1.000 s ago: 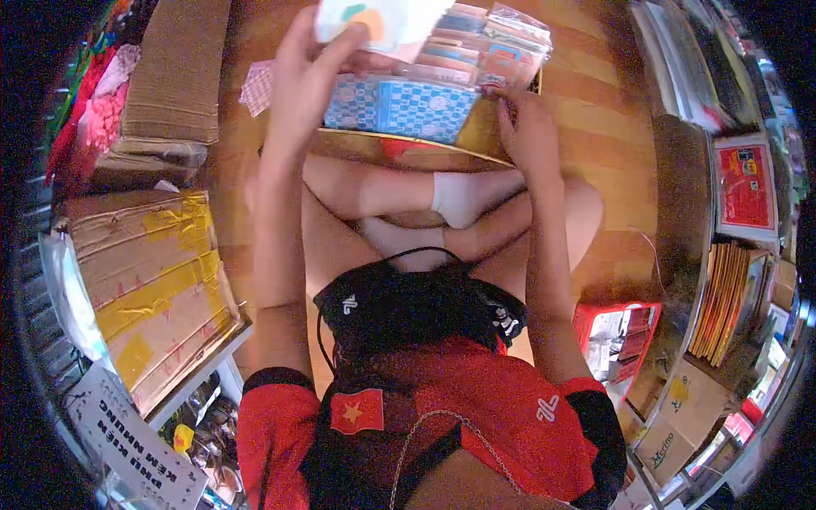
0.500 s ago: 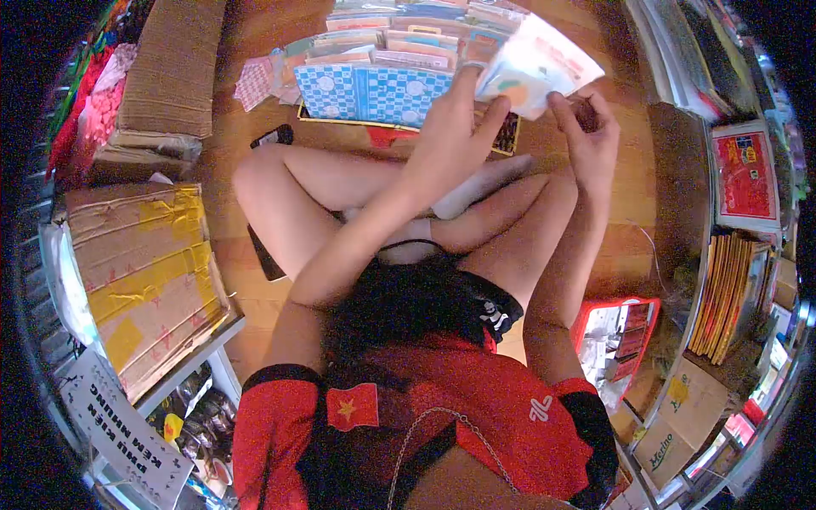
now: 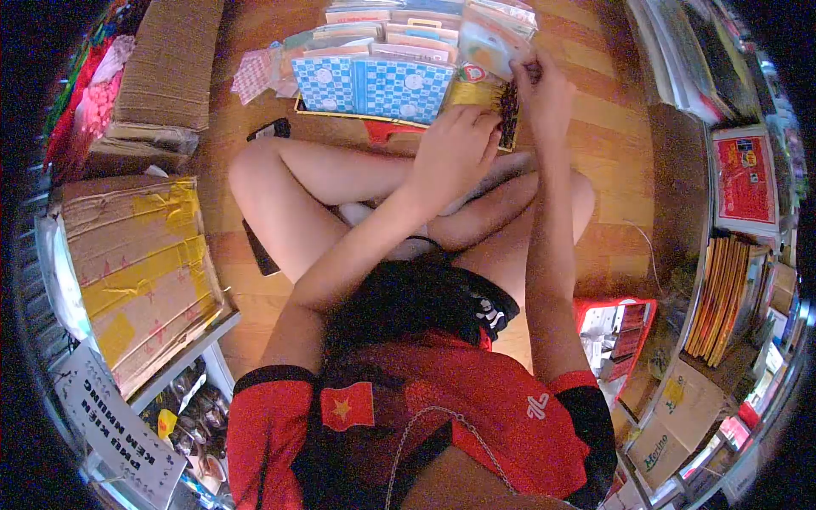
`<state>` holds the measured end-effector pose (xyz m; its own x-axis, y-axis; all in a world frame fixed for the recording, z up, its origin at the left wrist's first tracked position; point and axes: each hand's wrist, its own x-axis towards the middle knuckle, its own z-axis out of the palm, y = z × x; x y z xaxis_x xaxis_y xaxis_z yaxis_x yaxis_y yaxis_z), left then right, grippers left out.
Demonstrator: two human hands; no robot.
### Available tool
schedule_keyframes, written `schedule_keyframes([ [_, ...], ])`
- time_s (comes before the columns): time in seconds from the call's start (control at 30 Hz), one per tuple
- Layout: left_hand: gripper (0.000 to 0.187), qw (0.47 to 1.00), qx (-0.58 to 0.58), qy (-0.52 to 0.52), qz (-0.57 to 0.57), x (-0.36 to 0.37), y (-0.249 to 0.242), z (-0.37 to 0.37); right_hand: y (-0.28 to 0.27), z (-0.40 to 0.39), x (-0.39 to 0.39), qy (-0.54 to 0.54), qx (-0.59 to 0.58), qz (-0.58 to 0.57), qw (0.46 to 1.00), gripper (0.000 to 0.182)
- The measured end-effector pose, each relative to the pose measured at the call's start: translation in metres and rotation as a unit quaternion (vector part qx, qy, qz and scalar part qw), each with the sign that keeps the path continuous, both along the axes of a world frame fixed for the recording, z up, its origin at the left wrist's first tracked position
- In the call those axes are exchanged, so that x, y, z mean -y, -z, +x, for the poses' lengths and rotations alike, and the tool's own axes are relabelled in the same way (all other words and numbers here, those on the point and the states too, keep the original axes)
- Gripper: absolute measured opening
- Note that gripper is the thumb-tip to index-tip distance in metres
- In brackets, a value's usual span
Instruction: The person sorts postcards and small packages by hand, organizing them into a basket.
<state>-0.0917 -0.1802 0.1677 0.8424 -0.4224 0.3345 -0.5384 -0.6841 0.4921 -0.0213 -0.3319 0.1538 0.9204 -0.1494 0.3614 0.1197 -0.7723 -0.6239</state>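
In the head view, you are sitting cross-legged on the wooden floor (image 3: pixel 616 178), with a yellow-rimmed box (image 3: pixel 340 116) standing beyond your legs. Your right hand (image 3: pixel 548 93) is reaching to the box's right side, its thumb and fingertips bunching narrowly at the right edge of a clear packet with an orange print (image 3: pixel 486 53). That packet is leaning in the right-hand row; whether you are pinching it is unclear. Your left hand (image 3: pixel 459 149) is hovering by the near rim, fingers curling loosely together; you cannot tell whether it is holding anything.

Blue-and-white checkered packets (image 3: pixel 365 89) are standing at the near left of the box, with rows of paper packets (image 3: pixel 416 38) rising behind them. Pink checkered paper (image 3: pixel 252 78) is lying left of the box. A red-rimmed basket (image 3: pixel 581 313) is sitting on the near right, beyond your right arm.
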Motion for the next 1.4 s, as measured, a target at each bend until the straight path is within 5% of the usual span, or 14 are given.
schedule_keyframes([
  [0.53,0.029,1.0,0.013,-0.004,-0.004,0.009,0.018,0.014,0.016,0.011,0.006,0.059,0.029,-0.164,0.984,0.022],
  [0.63,0.035,0.996,-0.079,-0.01,0.036,0.015,0.014,0.026,0.009,0.009,0.003,0.072,0.004,-0.207,0.976,0.028],
  [0.73,0.042,0.995,0.083,-0.026,0.04,0.018,0.034,0.038,0.01,0.011,0.001,0.08,-0.027,-0.222,0.971,0.033],
  [0.77,0.044,0.997,0.053,-0.034,0.052,0.02,0.037,0.04,0.011,0.012,0.001,0.082,-0.033,-0.226,0.97,0.035],
  [0.93,0.05,0.983,0.045,-0.038,0.172,0.026,0.057,0.051,0.018,0.009,-0.008,0.117,-0.052,-0.172,0.977,0.041],
  [1.4,0.053,0.985,-0.056,-0.056,0.151,0.032,0.057,0.048,0.026,0.006,-0.006,0.084,-0.004,-0.132,0.988,0.035],
])
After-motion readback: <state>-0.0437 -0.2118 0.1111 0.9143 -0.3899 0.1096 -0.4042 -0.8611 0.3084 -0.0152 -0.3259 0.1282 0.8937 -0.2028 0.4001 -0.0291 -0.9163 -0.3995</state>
